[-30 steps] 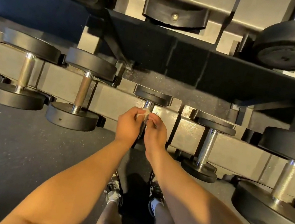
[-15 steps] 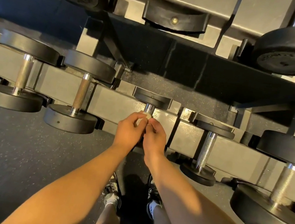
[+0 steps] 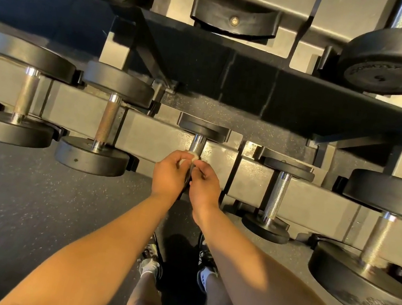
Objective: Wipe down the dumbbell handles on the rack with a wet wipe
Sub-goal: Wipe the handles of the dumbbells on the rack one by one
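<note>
- Two hands meet at the centre of the frame. The left hand (image 3: 169, 173) and the right hand (image 3: 204, 187) both curl their fingers onto the wet wipe (image 3: 192, 155), pinching it from either side.
- That wipe sits against the near end of the small dumbbell's handle (image 3: 197, 144), probably so it covers the bar all round.
- Across the middle, the rack (image 3: 155, 134) cradles each bar pointing toward the person. This leaves bars such as the knurled handle (image 3: 276, 197), right of centre, open to reach.

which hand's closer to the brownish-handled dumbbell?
Left. The left hand lies just right of the brownish-handled dumbbell; the right hand sits beyond the left, farther right. Both pinch the wet wipe.
</note>
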`<state>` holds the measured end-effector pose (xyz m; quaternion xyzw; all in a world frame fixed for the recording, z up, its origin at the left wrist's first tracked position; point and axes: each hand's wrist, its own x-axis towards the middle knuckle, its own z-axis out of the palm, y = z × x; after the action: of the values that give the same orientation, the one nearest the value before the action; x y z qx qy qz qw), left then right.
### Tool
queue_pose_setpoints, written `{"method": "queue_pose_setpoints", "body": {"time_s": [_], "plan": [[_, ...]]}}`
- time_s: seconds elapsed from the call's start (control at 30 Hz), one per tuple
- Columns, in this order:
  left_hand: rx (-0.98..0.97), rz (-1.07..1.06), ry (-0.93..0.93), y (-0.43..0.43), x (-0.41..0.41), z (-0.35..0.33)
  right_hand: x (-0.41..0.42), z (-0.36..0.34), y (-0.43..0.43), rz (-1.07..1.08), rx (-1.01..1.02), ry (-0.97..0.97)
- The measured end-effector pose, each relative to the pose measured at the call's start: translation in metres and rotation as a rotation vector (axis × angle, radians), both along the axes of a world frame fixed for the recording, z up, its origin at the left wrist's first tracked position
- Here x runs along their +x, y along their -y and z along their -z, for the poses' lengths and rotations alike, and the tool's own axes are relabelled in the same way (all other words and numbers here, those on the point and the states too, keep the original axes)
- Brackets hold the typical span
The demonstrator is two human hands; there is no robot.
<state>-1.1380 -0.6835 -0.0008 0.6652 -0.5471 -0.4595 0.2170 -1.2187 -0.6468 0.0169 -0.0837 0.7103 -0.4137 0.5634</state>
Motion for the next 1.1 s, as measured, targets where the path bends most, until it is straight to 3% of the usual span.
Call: {"method": "queue_pose_setpoints", "body": {"time_s": [0.27, 0.57, 0.77, 1.1], "plan": [[-0.051, -0.024, -0.003, 0.032, -0.022, -0.008, 0.008, 0.007, -0.001, 0.048, -0.025, 0.008], [0.073, 0.091, 0.186, -0.016, 0.019, -0.008, 0.009, -0.005, -0.001, 0.077, 0.023, 0.039], [0.041, -0.05, 0.016, 0.005, -0.004, -0.01, 0.013, -0.004, -0.001, 0.082, 0.004, 0.011], [0.091, 0.144, 0.244, -0.021, 0.019, -0.015, 0.022, -0.017, -0.006, 0.056, 0.059, -0.01]]}}
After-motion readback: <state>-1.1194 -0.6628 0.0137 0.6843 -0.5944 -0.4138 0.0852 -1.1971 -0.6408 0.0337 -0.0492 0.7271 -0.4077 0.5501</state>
